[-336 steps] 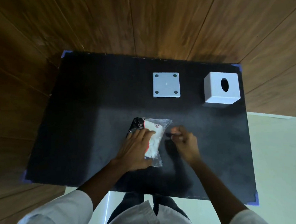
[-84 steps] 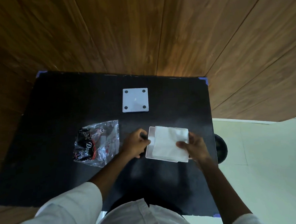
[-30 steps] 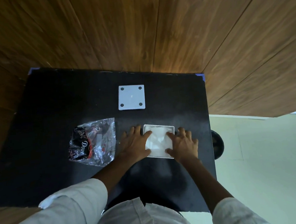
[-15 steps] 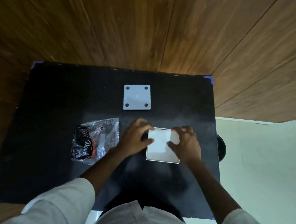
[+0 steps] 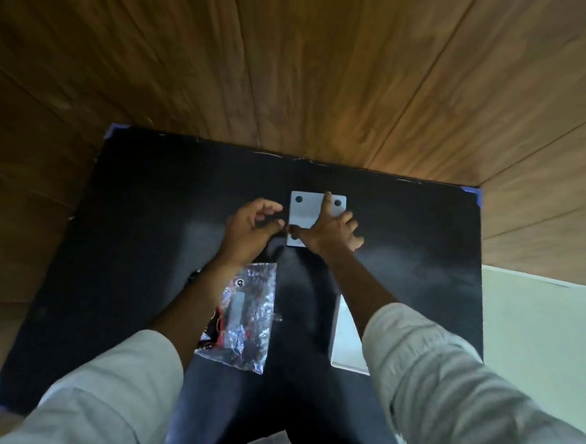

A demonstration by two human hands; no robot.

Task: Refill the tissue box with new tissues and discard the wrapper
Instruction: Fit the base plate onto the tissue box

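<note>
The grey square base plate [image 5: 304, 210] with black corner dots lies at the far middle of the black table [image 5: 140, 210]. My right hand [image 5: 330, 230] rests on it, index finger stretched over its top and thumb at its near-left corner. My left hand [image 5: 251, 229] hovers at the plate's left edge, fingers curled and apart, just short of touching. The white tissue box [image 5: 345, 338] stands nearer to me, mostly hidden under my right forearm. The crumpled clear wrapper [image 5: 251, 313] with black and red print lies beside my left forearm.
A wooden wall runs along the table's far side and left. Pale floor shows past the right edge. Blue tape marks the table corners [image 5: 476, 193]. White sleeves cover both my arms in the foreground.
Both hands left the tissue box and reached forward to the base plate. The view tilted, so the box and wrapper now appear nearer to me.
</note>
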